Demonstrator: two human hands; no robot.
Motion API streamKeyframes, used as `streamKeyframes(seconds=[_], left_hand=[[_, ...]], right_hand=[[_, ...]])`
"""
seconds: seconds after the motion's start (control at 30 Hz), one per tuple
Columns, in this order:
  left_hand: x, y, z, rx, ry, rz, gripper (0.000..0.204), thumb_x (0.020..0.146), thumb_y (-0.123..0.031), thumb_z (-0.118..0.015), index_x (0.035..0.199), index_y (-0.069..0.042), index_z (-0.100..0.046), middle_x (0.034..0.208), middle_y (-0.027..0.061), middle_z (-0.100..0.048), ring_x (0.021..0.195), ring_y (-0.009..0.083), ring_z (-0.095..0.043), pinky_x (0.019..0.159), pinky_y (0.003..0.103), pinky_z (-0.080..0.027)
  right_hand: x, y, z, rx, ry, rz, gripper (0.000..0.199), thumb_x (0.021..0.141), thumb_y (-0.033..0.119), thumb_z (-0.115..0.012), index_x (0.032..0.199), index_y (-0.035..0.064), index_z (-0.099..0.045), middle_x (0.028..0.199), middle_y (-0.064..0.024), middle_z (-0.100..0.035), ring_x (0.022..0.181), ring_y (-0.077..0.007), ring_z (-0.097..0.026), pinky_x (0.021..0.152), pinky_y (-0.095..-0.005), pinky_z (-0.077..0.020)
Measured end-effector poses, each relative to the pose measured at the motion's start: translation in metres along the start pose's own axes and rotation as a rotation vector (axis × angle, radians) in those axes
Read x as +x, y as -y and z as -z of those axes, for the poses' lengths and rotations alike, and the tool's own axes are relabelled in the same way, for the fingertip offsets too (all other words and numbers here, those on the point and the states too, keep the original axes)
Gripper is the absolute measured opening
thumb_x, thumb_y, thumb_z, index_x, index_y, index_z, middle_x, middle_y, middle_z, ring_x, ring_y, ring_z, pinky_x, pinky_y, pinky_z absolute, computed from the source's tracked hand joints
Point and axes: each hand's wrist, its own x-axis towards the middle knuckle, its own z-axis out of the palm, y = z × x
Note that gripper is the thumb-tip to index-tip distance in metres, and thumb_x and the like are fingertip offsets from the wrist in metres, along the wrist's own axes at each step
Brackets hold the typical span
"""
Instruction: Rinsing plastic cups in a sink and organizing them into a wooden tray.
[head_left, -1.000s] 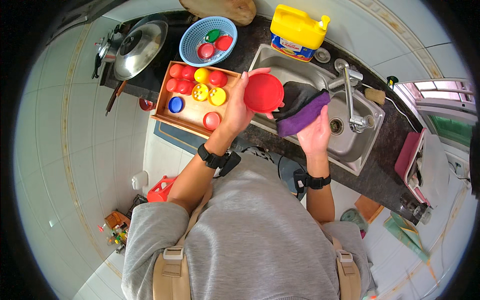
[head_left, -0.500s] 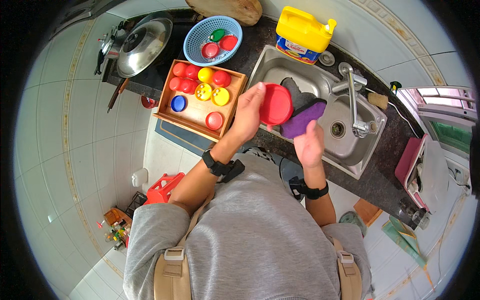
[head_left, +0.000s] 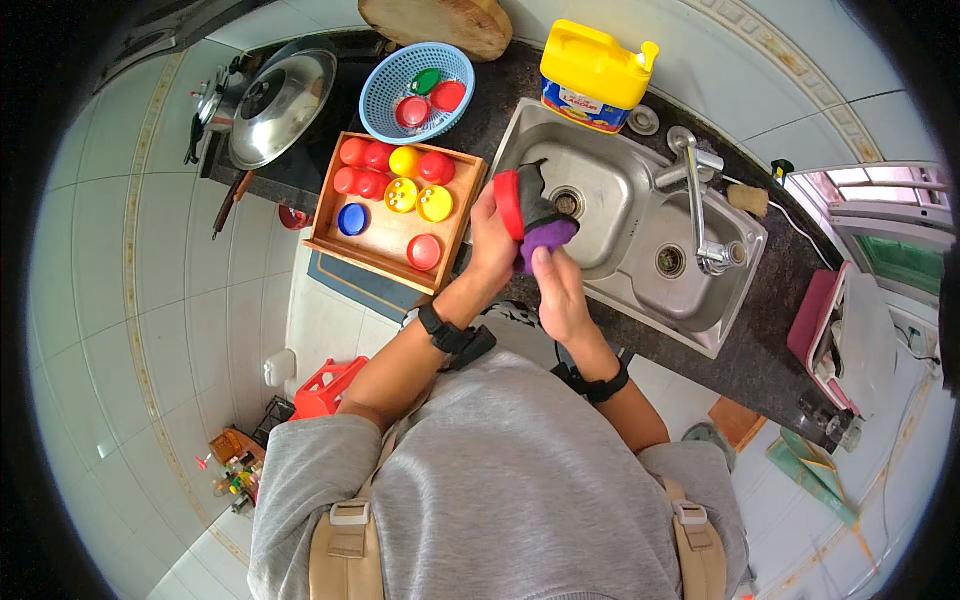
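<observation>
1. Head view: the left hand point(head_left: 492, 240) has its fingers closed on a small round red plastic lid point(head_left: 509, 205), held on edge over the left basin of the steel sink point(head_left: 610, 215); the right hand point(head_left: 560, 290) grips a purple-and-dark scouring sponge point(head_left: 543, 228) pressed against the lid.
2. The step looks like scrubbing; next would call for a rinse, then a place in the wooden tray point(head_left: 385, 245) or blue basket point(head_left: 395, 85) on the dark worktop point(head_left: 490, 95).

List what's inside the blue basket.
The blue basket holds a green lid and two red lids. Anything lying beneath them is covered, so it cannot be seen.
</observation>
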Motion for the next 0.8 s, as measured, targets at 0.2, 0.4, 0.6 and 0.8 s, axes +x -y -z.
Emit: streamKeyframes(seconds=[0.2,0.4,0.6,0.8], left_hand=[[0.008,0.003,0.013,-0.003,0.05,-0.122,0.02,0.097,-0.014,-0.058,0.114,-0.003,-0.059,0.106,0.0047,-0.065,0.093,0.0139,-0.063,0.08,0.03,-0.053],[0.018,-0.011,0.051,-0.414,0.361,0.164,0.026,0.096,-0.026,-0.061,0.114,-0.008,-0.057,0.101,0.0054,-0.062,0.086,0.0153,-0.058,0.065,0.027,-0.045],[0.026,-0.024,0.093,-0.164,0.275,0.296,0.027,0.097,-0.027,-0.061,0.119,-0.012,-0.056,0.114,0.0088,-0.067,0.08,0.0125,-0.063,0.058,0.021,-0.046],[0.04,-0.009,0.183,0.073,-0.024,0.042,0.025,0.093,-0.007,-0.059,0.118,-0.005,-0.058,0.095,0.0068,-0.067,0.072,0.0144,-0.064,0.052,0.024,-0.048]], right_hand=[[0.019,0.011,0.008,-0.121,0.027,0.03,0.04,0.106,0.028,-0.041,0.123,-0.0056,-0.055,0.122,-0.017,-0.058,0.116,-0.0245,-0.053,0.104,-0.0352,-0.0367],[0.016,-0.014,0.044,0.608,-0.039,-0.168,0.044,0.107,0.033,-0.039,0.135,0.0012,-0.05,0.134,-0.0076,-0.056,0.125,-0.0191,-0.051,0.11,-0.0374,-0.0358],[0.019,0.046,0.099,0.302,-0.299,0.005,0.038,0.107,0.033,-0.039,0.121,0.0039,-0.058,0.119,-0.0019,-0.06,0.113,-0.0127,-0.053,0.101,-0.0327,-0.0403],[0.055,0.151,0.148,-0.299,-0.643,0.251,0.045,0.106,0.033,-0.039,0.118,-0.006,-0.058,0.113,-0.0079,-0.062,0.108,-0.0156,-0.052,0.098,-0.0307,-0.0393]])
